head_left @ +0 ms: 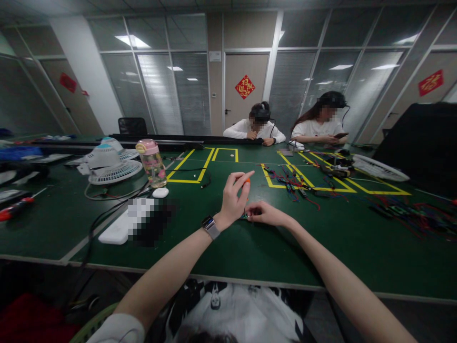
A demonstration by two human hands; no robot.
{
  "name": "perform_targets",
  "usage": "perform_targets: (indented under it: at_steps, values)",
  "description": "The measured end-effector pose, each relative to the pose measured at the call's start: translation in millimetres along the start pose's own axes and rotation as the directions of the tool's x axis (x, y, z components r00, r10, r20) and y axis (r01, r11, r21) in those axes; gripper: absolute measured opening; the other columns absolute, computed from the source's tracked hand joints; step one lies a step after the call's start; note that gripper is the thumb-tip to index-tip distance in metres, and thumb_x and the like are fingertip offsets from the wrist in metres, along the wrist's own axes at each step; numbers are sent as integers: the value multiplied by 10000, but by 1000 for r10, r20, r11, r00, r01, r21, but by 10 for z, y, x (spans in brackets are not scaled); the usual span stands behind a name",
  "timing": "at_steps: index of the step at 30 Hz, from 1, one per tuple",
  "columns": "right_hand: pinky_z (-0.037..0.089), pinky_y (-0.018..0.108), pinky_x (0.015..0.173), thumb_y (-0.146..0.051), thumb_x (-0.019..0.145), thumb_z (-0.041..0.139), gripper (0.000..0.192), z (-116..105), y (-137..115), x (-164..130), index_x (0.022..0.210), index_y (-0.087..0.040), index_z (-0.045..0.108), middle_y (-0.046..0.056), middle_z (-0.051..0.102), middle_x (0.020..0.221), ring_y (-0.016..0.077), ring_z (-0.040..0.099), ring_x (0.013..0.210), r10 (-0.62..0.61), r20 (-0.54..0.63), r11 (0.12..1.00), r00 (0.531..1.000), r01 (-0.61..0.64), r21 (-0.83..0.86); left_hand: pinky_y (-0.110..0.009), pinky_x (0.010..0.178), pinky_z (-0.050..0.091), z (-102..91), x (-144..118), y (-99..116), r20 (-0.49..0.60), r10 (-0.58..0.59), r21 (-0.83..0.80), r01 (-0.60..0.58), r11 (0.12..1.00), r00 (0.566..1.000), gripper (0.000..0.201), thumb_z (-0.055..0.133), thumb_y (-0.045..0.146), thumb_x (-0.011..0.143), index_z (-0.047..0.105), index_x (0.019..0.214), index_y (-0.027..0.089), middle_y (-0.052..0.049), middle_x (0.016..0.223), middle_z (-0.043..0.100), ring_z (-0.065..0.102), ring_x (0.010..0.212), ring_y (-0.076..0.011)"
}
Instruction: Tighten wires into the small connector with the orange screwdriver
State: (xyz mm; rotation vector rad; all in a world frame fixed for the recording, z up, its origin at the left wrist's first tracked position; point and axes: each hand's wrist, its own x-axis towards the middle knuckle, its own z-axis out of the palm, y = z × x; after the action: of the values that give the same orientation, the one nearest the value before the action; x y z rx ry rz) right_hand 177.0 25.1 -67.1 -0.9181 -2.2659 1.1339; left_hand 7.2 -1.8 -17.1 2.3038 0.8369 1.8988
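Note:
My left hand, with a watch on its wrist, is raised over the table with its fingers closed round a slim screwdriver. Only the tool's orange end shows clearly; most of it is hidden by the fingers, and a thin dark shaft seems to point down. Below it, my right hand rests low on the table. Its fingertips pinch a small green circuit board, which is largely covered by both hands.
Wired circuit boards lie ahead to the right, with another tangle of wires farther right. On the left stand a drink bottle, a white fan and a white box. Two people sit across the green table.

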Motion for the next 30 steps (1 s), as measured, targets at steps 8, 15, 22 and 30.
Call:
perform_targets:
  at_steps: [8,15,22,30]
  values:
    - [428,236,598,-205,743,627,236,-5,-20,-10,953,-120,693,8,644,711,124,540,608,10,2,1000,1000,-10,6,-299,789,474,2,20,1,-40,-7,33,8,999,999,227,568,267,917,643,1117,189,-44,922,579,560,867,-162]
    - [419,233,594,-213,741,641,182,-2,-24,-8,896,-129,689,0,628,706,119,529,602,6,-3,1000,1000,-6,14,-325,881,465,2,7,4,36,-11,-50,13,999,999,343,355,208,996,546,1280,205,-77,1086,620,572,1016,-172]
    - [415,226,592,-191,730,634,163,11,-19,-6,873,-126,678,-10,615,691,114,527,605,19,-4,999,1000,-19,40,-308,799,480,18,1,3,-37,-10,28,11,1000,999,222,579,284,911,644,1105,197,-48,937,593,566,880,-168]
    - [433,230,603,-208,736,641,169,2,-32,-2,879,-132,690,-6,624,687,120,539,610,0,1,1000,1000,0,17,-338,919,470,10,8,4,20,2,-59,-1,998,1000,335,388,214,989,540,1287,211,-82,1134,623,578,1054,-178]
